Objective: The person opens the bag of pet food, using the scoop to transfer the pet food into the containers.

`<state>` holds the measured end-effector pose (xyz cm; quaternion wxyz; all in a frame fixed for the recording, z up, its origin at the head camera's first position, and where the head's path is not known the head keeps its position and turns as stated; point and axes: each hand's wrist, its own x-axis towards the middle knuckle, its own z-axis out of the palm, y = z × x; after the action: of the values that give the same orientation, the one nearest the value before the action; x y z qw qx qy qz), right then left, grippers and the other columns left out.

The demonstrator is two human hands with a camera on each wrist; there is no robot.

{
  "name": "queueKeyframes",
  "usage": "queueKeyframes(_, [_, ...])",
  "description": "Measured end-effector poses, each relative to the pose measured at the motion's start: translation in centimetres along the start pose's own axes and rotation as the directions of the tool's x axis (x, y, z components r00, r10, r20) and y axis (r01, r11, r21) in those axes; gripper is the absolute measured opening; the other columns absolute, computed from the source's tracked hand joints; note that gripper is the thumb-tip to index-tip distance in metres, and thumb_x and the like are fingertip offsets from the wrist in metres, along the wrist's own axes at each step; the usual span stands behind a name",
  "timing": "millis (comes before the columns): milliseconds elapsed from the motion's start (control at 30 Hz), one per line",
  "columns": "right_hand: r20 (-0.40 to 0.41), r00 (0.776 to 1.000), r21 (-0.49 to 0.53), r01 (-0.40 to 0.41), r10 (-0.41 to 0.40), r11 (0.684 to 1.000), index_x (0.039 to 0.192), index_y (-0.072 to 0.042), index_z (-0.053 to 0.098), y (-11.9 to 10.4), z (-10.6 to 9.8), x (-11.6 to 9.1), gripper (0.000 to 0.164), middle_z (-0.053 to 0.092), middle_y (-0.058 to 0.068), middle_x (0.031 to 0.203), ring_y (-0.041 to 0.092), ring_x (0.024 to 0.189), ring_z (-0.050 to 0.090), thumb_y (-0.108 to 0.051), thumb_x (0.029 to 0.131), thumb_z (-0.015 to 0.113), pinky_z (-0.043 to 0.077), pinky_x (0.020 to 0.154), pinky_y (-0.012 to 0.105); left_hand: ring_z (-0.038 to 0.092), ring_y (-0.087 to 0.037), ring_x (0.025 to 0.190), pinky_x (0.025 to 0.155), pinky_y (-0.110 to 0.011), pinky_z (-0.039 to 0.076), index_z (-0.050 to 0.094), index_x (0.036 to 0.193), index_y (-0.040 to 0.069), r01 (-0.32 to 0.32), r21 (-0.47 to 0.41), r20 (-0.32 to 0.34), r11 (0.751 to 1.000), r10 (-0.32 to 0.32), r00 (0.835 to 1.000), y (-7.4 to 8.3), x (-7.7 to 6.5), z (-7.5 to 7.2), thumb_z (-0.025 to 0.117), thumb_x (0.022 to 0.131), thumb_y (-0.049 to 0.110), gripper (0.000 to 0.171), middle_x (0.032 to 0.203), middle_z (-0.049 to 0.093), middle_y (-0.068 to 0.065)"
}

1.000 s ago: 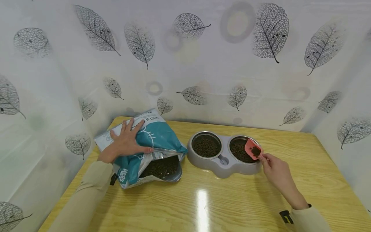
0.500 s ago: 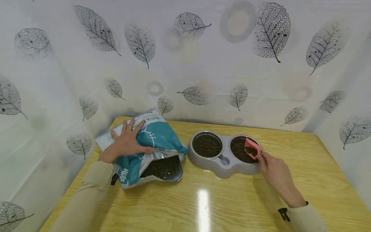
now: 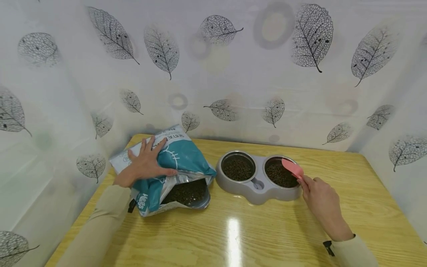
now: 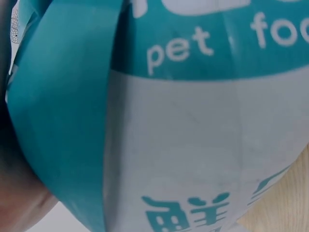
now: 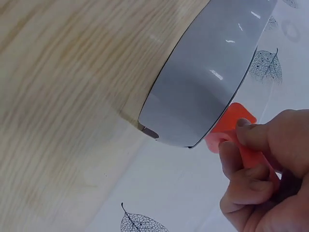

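My right hand (image 3: pixel 321 198) grips the handle of a pink scoop (image 3: pixel 291 168), its blade turned on edge over the right bowl of a grey double pet feeder (image 3: pixel 258 195). In the right wrist view the thumb and curled fingers wrap the scoop's handle (image 5: pixel 251 157) beside the feeder's side wall (image 5: pixel 203 72). Dark brown kibble lies in the right bowl (image 3: pixel 278 174) and in the left bowl (image 3: pixel 238 167). My left hand (image 3: pixel 146 162) rests with spread fingers on a teal and white pet food bag (image 3: pixel 183 152) lying on its side. Kibble (image 3: pixel 186 193) shows in the bag's mouth.
The yellow wood-grain table (image 3: pixel 200 241) carries the bag at left and the feeder right of centre. A white curtain (image 3: pixel 233 85) with a leaf print stands behind the table and along both sides. The bag's mouth lies close to the feeder's left end.
The pink scoop has tipped over in my right hand; kibble that showed in it earlier no longer shows, and its underside faces up. My left hand and the bag stay put.
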<state>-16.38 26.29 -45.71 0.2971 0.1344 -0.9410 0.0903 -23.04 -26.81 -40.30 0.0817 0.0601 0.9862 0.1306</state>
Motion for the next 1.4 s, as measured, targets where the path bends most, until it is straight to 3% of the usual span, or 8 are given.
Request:
queueKeyframes(267, [-0.108, 0.992, -0.023, 0.064, -0.066, 0.998, 0.084, 0.002, 0.071, 0.4, 0.0, 0.0, 0.014, 0.052, 0.016, 0.057, 0.017, 0.037, 0.036, -0.01, 0.09, 0.076, 0.027, 0.036, 0.031, -0.009, -0.055, 0.155, 0.105, -0.089, -0.005, 0.007, 0.167, 0.022, -0.008, -0.003, -0.014, 1.0, 0.008, 1.0, 0.3, -0.1, -0.2, 0.069, 0.074, 0.082, 0.127, 0.172, -0.006, -0.024])
queueKeyframes(500, [-0.124, 0.992, 0.016, -0.02, 0.022, 1.0, 0.087, 0.004, 0.074, 1.6, -0.7, -0.8, 0.016, 0.057, 0.017, 0.059, 0.025, 0.043, 0.046, -0.011, 0.091, 0.073, 0.037, 0.038, 0.042, 0.006, -0.06, 0.153, 0.107, -0.088, 0.014, 0.024, 0.164, 0.011, -0.085, 0.015, -0.095, 0.996, 0.086, 0.992, 2.0, -3.2, 0.0, 0.068, 0.084, 0.072, 0.11, 0.169, 0.011, -0.028])
queueKeyframes(667, [-0.074, 0.994, 0.007, -0.086, 0.086, 0.996, 0.09, 0.009, 0.074, 2.7, -1.0, -1.6, 0.014, 0.048, 0.013, 0.056, 0.017, 0.046, 0.034, 0.0, 0.082, 0.068, 0.026, 0.038, 0.032, 0.037, -0.052, 0.143, 0.102, -0.076, 0.037, 0.044, 0.156, 0.008, -0.203, 0.022, -0.275, 0.979, 0.201, 0.94, 3.6, -6.7, 0.1, 0.074, 0.09, 0.052, 0.085, 0.156, 0.041, -0.026])
queueKeyframes(767, [0.007, 0.994, -0.01, -0.111, 0.111, 0.994, 0.082, 0.009, 0.07, 3.5, -1.0, -2.1, 0.009, 0.043, 0.01, 0.054, 0.017, 0.047, 0.032, 0.0, 0.082, 0.066, 0.025, 0.038, 0.031, 0.058, -0.033, 0.103, 0.082, -0.049, 0.052, 0.055, 0.148, 0.007, -0.259, 0.003, -0.339, 0.966, 0.245, 0.908, 4.2, -8.8, 0.4, 0.079, 0.089, 0.044, 0.074, 0.123, 0.059, -0.019])
queueKeyframes(900, [0.184, 0.966, -0.031, -0.18, 0.182, 0.983, 0.074, 0.005, 0.062, 4.4, -1.5, -2.5, 0.015, 0.045, 0.01, 0.055, 0.022, 0.048, 0.039, -0.003, 0.086, 0.064, 0.031, 0.04, 0.037, 0.047, -0.01, 0.079, 0.067, -0.029, 0.043, 0.058, 0.143, 0.007, -0.225, -0.072, -0.197, 0.972, 0.207, 0.958, 4.7, -10.8, 0.8, 0.077, 0.087, 0.056, 0.077, 0.094, 0.055, 0.0])
queueKeyframes(1000, [0.33, 0.908, -0.054, -0.254, 0.257, 0.966, 0.071, 0.001, 0.055, 4.9, -1.9, -2.6, 0.02, 0.046, 0.009, 0.06, 0.023, 0.053, 0.041, -0.006, 0.089, 0.058, 0.032, 0.044, 0.037, 0.049, -0.007, 0.08, 0.069, -0.029, 0.045, 0.051, 0.146, 0.007, -0.162, -0.13, -0.044, 0.978, 0.157, 0.987, 4.9, -11.4, 1.1, 0.077, 0.083, 0.063, 0.089, 0.092, 0.055, 0.005])
queueKeyframes(1200, [0.485, 0.81, -0.052, -0.35, 0.33, 0.935, 0.063, -0.011, 0.042, 5.3, -2.2, -2.6, 0.031, 0.041, 0.002, 0.058, 0.018, 0.052, 0.041, -0.013, 0.092, 0.051, 0.03, 0.046, 0.031, 0.052, -0.008, 0.069, 0.06, -0.026, 0.044, 0.044, 0.145, 0.008, -0.084, -0.174, 0.061, 0.981, 0.096, 0.993, 5.1, -11.8, 1.6, 0.087, 0.077, 0.048, 0.089, 0.082, 0.058, 0.006])
queueKeyframes(1400, [0.546, 0.774, -0.052, -0.349, 0.319, 0.936, 0.063, -0.012, 0.042, 5.5, -1.9, -2.5, 0.033, 0.043, 0.003, 0.058, 0.02, 0.054, 0.043, -0.016, 0.094, 0.054, 0.032, 0.047, 0.033, 0.047, -0.006, 0.057, 0.052, -0.024, 0.039, 0.051, 0.12, 0.013, -0.122, -0.16, 0.061, 0.98, 0.133, 0.989, 5.1, -11.9, 1.8, 0.078, 0.081, 0.025, 0.049, 0.072, 0.053, 0.007])
